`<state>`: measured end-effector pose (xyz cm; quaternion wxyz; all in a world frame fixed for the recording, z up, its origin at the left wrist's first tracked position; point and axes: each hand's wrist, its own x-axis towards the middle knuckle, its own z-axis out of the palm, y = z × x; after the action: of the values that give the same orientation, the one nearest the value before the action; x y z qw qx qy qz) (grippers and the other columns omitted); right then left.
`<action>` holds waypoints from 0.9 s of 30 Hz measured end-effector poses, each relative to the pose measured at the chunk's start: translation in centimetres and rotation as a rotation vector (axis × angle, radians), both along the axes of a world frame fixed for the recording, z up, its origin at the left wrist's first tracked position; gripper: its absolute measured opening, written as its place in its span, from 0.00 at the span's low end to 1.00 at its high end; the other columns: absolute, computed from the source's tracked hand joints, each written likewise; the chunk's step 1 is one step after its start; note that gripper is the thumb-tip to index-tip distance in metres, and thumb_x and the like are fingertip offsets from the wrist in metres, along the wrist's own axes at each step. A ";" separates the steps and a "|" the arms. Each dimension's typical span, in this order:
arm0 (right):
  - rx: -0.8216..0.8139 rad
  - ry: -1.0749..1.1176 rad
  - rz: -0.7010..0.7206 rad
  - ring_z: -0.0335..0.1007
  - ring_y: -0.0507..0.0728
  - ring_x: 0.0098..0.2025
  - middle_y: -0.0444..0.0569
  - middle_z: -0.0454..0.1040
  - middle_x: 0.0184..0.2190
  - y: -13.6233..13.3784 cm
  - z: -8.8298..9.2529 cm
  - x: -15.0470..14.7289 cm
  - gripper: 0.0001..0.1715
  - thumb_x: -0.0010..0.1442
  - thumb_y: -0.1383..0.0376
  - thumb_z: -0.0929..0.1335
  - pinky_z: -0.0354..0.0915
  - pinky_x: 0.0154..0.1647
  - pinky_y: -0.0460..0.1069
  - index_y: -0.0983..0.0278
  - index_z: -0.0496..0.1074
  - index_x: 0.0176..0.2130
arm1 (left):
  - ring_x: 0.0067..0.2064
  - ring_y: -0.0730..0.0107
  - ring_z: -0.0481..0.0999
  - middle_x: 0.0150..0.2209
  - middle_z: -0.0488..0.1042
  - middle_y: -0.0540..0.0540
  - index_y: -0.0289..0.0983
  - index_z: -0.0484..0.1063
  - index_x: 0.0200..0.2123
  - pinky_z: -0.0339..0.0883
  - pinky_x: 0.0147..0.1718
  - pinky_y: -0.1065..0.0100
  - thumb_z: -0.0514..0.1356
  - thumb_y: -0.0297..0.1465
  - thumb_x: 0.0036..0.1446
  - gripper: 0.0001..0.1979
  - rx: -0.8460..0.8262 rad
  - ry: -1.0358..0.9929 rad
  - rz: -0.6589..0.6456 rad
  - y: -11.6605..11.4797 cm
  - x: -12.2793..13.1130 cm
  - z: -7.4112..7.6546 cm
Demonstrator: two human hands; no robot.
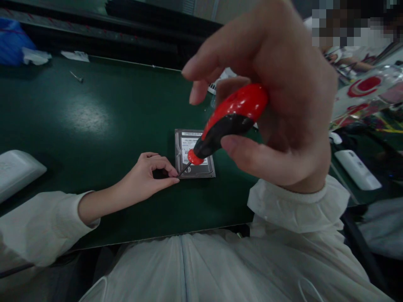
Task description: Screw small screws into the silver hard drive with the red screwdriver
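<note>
My right hand (277,96) is closed on the red and black handle of a screwdriver (231,117), large and near the camera, with the index finger lifted off the handle. Its thin shaft slants down to the lower left corner of a hard drive (201,170). The drive lies flat on the green table, label side up, partly covered by the handle. At that same corner, the thumb and fingertips of my left hand (151,172) pinch together around the screwdriver's tip. Whether a screw sits between them is too small to tell.
A white device (19,172) rests at the left table edge. A small metal piece (76,77) and paper scraps (75,55) lie toward the back. On the right are a clear plastic bag (368,92) with red print and a white oblong device (358,170). Another person works beyond.
</note>
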<state>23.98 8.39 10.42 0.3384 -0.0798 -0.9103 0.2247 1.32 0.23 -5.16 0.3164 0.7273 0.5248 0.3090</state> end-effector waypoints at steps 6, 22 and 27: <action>0.050 0.032 -0.036 0.78 0.53 0.44 0.41 0.77 0.38 -0.1 0.1 -0.4 0.21 0.60 0.60 0.71 0.76 0.49 0.51 0.64 0.67 0.50 | 0.41 0.64 0.78 0.32 0.80 0.56 0.42 0.78 0.31 0.59 0.59 0.53 0.68 0.40 0.57 0.09 0.018 -0.008 0.002 -0.1 0.0 -0.1; 0.023 -0.058 -0.009 0.75 0.52 0.49 0.43 0.74 0.43 -0.3 0.5 -0.3 0.29 0.70 0.46 0.59 0.73 0.44 0.46 0.65 0.69 0.52 | 0.40 0.66 0.78 0.33 0.80 0.56 0.42 0.77 0.32 0.59 0.59 0.54 0.68 0.39 0.59 0.08 0.055 -0.013 -0.017 -0.1 -0.2 -0.3; 0.148 -0.003 -0.001 0.76 0.50 0.46 0.43 0.75 0.46 0.4 -0.2 0.2 0.20 0.66 0.57 0.67 0.76 0.51 0.47 0.65 0.68 0.53 | 0.39 0.66 0.78 0.33 0.80 0.57 0.42 0.77 0.32 0.60 0.58 0.55 0.68 0.39 0.59 0.08 0.066 -0.010 -0.018 -0.1 -0.3 -0.4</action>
<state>24.14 8.74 10.20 0.3423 -0.0555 -0.9248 0.1566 1.01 0.16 -5.57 0.2979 0.7405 0.5060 0.3269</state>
